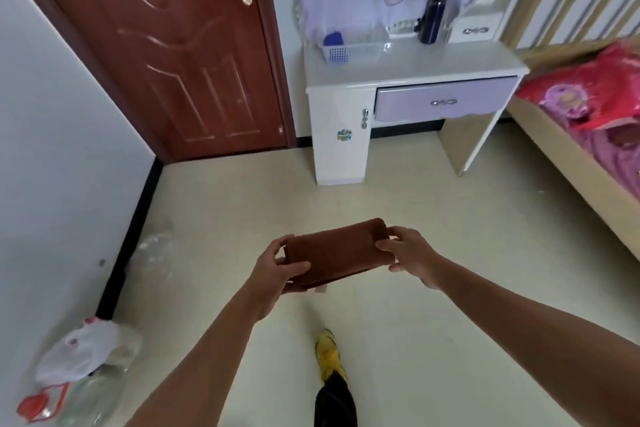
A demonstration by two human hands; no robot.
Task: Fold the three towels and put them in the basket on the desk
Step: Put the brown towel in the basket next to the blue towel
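A brown door fills the upper left. A white tabletop with a purple drawer stands at the top middle. A bed sits at the right. The floor is pale.

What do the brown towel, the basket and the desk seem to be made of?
Brown towel: soft terry-like cloth, matte, with a fuzzy surface. Basket: likely plastic, pale blue-white, with regular mesh holes. Desk: probably laminated board, with a glossy white top that reflects light.
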